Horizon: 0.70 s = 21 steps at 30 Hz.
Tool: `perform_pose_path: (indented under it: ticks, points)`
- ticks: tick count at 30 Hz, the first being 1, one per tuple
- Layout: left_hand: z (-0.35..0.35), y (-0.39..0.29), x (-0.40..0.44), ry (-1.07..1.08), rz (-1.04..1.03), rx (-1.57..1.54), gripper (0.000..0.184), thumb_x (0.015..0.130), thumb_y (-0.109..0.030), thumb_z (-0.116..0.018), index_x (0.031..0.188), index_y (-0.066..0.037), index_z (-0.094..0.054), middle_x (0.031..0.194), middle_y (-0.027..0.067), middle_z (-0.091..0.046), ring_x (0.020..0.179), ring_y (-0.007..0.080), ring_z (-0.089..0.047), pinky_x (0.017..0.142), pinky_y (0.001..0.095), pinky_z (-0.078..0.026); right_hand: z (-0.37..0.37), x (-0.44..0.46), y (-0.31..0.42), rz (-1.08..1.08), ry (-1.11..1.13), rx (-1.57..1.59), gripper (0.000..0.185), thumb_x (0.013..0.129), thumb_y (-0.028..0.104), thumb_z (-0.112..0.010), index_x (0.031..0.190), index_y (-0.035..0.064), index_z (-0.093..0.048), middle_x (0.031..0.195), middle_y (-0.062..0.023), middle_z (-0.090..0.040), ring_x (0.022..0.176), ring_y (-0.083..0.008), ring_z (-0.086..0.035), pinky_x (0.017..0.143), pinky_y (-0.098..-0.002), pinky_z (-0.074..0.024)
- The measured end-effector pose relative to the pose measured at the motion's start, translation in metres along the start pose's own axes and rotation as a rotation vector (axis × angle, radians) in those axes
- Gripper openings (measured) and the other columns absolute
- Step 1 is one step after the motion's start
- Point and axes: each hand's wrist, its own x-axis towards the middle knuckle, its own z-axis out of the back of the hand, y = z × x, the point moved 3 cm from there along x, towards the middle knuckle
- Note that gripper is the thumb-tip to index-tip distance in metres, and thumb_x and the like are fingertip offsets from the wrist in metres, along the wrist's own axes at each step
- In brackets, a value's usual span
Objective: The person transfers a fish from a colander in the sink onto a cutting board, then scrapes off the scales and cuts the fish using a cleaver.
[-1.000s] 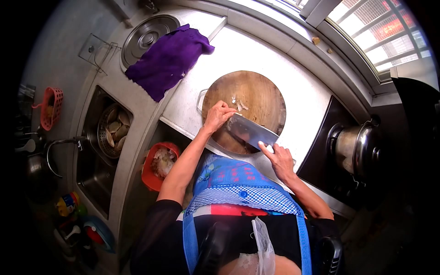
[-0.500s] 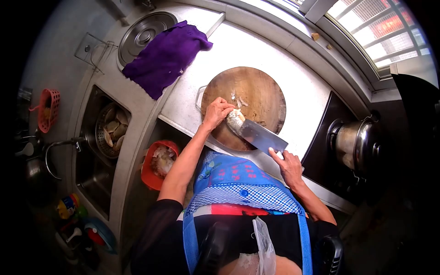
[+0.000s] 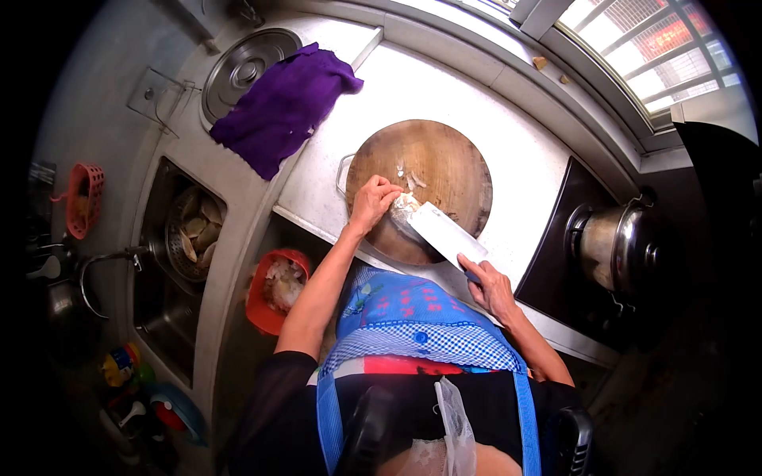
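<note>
My right hand is wrapped round the handle of a cleaver, whose broad blade shines white and points up and to the left. The blade's front end lies against a small silvery fish on a round wooden chopping board. My left hand pinches the upper end of the fish, which the fingers and blade partly cover. Just above the fingers, several pale scraps are scattered on the board.
Left of me, a red bin holds pale waste. A colander with pale pieces stands in the sink. A purple cloth partly covers a metal lid. To the right, a steel pot sits on the black stove.
The cleaver's blade has turned in my right hand, going from dark grey to bright white. My right hand has shifted slightly left. My left hand keeps its hold on the fish.
</note>
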Motion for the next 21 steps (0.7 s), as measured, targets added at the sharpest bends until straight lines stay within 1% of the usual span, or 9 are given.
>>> perform_pose_path:
  ticks: [2, 6, 8, 9, 11, 15, 17, 18, 21]
  points:
    - [-0.003, 0.004, -0.002, 0.013, 0.033, -0.032, 0.017, 0.085, -0.022, -0.067, 0.095, -0.011, -0.075, 0.089, 0.0059, -0.058, 0.086, 0.0211, -0.060, 0.076, 0.0314, -0.047, 0.002, 0.008, -0.005, 0.013, 0.005, 0.043, 0.073, 0.075, 0.002, -0.061, 0.141, 0.0296, -0.045, 0.082, -0.0143, -0.055, 0.068, -0.0328, -0.061, 0.063, -0.0424, -0.0520]
    - [-0.007, 0.007, -0.004, -0.018, 0.013, -0.002, 0.017, 0.085, -0.022, -0.067, 0.095, -0.012, -0.075, 0.089, 0.0057, -0.058, 0.085, 0.0209, -0.060, 0.075, 0.0311, -0.048, 0.018, -0.001, -0.020, 0.042, 0.058, 0.030, 0.072, 0.073, 0.002, -0.061, 0.139, 0.0289, -0.049, 0.080, -0.0142, -0.054, 0.066, -0.0320, -0.061, 0.063, -0.0415, -0.0521]
    - [-0.007, 0.005, -0.005, -0.047, -0.013, 0.005, 0.015, 0.084, -0.020, -0.068, 0.093, -0.011, -0.075, 0.090, 0.0079, -0.058, 0.084, 0.0247, -0.061, 0.074, 0.0345, -0.048, 0.022, -0.003, -0.033, 0.054, 0.085, -0.007, 0.071, 0.073, 0.002, -0.060, 0.139, 0.0287, -0.049, 0.079, -0.0141, -0.054, 0.066, -0.0318, -0.060, 0.063, -0.0414, -0.0518]
    - [-0.007, 0.005, -0.005, -0.048, -0.013, 0.006, 0.015, 0.084, -0.020, -0.068, 0.093, -0.011, -0.075, 0.090, 0.0079, -0.058, 0.084, 0.0247, -0.061, 0.074, 0.0345, -0.048, 0.019, -0.003, -0.038, 0.063, 0.110, -0.040, 0.071, 0.073, 0.002, -0.060, 0.138, 0.0285, -0.049, 0.079, -0.0141, -0.053, 0.065, -0.0316, -0.060, 0.062, -0.0413, -0.0516]
    - [-0.008, 0.005, -0.006, -0.022, 0.007, -0.003, 0.017, 0.085, -0.023, -0.067, 0.095, -0.012, -0.075, 0.090, 0.0052, -0.058, 0.085, 0.0205, -0.060, 0.075, 0.0307, -0.048, 0.017, 0.014, -0.040, 0.101, 0.093, -0.016, 0.072, 0.074, 0.002, -0.059, 0.139, 0.0288, -0.047, 0.080, -0.0141, -0.053, 0.064, -0.0309, -0.059, 0.060, -0.0409, -0.0507]
    - [-0.006, -0.003, -0.010, -0.039, 0.045, -0.023, 0.014, 0.084, -0.021, -0.068, 0.092, -0.011, -0.074, 0.091, 0.0069, -0.058, 0.086, 0.0240, -0.061, 0.075, 0.0345, -0.049, 0.023, 0.044, -0.035, 0.190, 0.001, -0.031, 0.072, 0.075, 0.001, -0.059, 0.140, 0.0296, -0.046, 0.081, -0.0130, -0.053, 0.062, -0.0302, -0.058, 0.057, -0.0401, -0.0502]
    - [-0.007, -0.003, -0.013, -0.071, 0.028, -0.039, 0.015, 0.084, -0.021, -0.068, 0.092, -0.011, -0.074, 0.090, 0.0064, -0.057, 0.086, 0.0235, -0.061, 0.075, 0.0344, -0.049, 0.023, 0.034, -0.042, 0.193, 0.028, -0.037, 0.073, 0.074, 0.001, -0.060, 0.140, 0.0299, -0.046, 0.080, -0.0123, -0.052, 0.061, -0.0300, -0.058, 0.058, -0.0399, -0.0508]
    - [-0.008, -0.001, -0.013, -0.059, 0.007, -0.006, 0.017, 0.086, -0.021, -0.068, 0.096, -0.010, -0.074, 0.092, 0.0056, -0.058, 0.086, 0.0202, -0.059, 0.075, 0.0302, -0.048, 0.024, 0.026, -0.045, 0.168, 0.056, -0.048, 0.073, 0.074, 0.001, -0.060, 0.140, 0.0305, -0.046, 0.080, -0.0120, -0.053, 0.061, -0.0295, -0.057, 0.058, -0.0398, -0.0513]
    - [-0.009, 0.003, -0.012, -0.050, -0.015, 0.009, 0.016, 0.086, -0.019, -0.067, 0.097, -0.010, -0.074, 0.091, 0.0053, -0.058, 0.086, 0.0201, -0.060, 0.075, 0.0297, -0.047, 0.027, 0.018, -0.048, 0.139, 0.085, -0.067, 0.073, 0.074, 0.002, -0.059, 0.139, 0.0307, -0.047, 0.079, -0.0119, -0.052, 0.062, -0.0298, -0.058, 0.059, -0.0398, -0.0516]
